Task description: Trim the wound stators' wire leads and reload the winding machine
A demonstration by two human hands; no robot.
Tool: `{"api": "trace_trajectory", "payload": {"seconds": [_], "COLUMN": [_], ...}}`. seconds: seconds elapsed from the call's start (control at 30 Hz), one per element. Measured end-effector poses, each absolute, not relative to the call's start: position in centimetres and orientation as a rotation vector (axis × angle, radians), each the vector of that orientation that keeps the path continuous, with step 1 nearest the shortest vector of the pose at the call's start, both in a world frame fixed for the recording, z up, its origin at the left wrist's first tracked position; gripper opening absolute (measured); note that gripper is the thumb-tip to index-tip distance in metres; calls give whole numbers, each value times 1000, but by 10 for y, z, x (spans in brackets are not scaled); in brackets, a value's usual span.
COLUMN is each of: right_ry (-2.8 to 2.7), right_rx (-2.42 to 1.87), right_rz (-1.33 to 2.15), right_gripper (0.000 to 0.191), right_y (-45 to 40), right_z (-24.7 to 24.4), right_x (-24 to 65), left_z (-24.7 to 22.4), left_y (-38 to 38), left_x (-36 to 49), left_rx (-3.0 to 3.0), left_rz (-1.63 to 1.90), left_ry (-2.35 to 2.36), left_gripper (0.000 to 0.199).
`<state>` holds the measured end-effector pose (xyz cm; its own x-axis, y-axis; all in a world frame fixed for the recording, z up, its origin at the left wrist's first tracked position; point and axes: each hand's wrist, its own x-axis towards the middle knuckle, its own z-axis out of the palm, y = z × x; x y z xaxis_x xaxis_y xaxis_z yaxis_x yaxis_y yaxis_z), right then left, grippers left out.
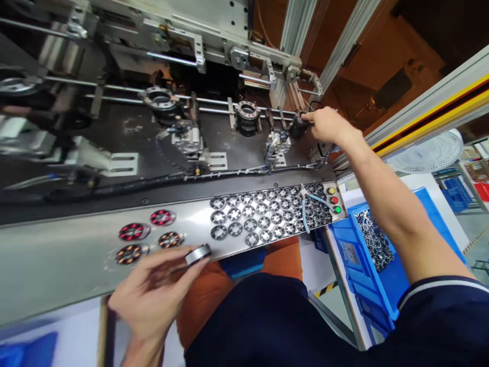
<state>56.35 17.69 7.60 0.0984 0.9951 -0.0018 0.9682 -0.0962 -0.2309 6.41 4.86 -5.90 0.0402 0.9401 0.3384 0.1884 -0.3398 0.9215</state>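
Note:
My left hand [153, 290] pinches a small round metal part [197, 254] between thumb and fingers, just over the front edge of the steel ledge [76, 255]. My right hand [326, 124] reaches to the machine's far right, its fingertips on top of a dark cylindrical fixture [298, 126]; whether it grips anything there is hidden. Several black slotted rings [248, 211] stand in rows on the ledge. Left of them lie two rings with red inside [162, 217] and two with copper-coloured inside [170, 239]. Blue-handled pliers [305, 206] rest on the rows.
Round holders [247, 114] and metal clamps [277, 145] line the machine bed. Yellow, red and green buttons [334, 200] sit at the ledge's right end. A blue bin [424, 204] with metal parts stands at the right, near a white fan [430, 153]. A yellow-striped frame post slants above.

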Motion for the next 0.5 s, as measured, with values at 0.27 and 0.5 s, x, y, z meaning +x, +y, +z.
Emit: {"api": "trace_trajectory", "payload": {"seconds": [0.27,0.5], "right_ry": [-1973,-1565], "right_rx": [-1397,-1094], "right_rz": [832,1447], "right_gripper": [50,37], "right_y": [44,10], "right_z": [130,90], "right_x": [376,313], "left_z": [14,32], "left_y": [31,14], "left_x": [82,88], "left_rx": [1625,1534], "left_rz": [1349,1456], "left_ry": [930,870], "left_gripper": [51,64]}}
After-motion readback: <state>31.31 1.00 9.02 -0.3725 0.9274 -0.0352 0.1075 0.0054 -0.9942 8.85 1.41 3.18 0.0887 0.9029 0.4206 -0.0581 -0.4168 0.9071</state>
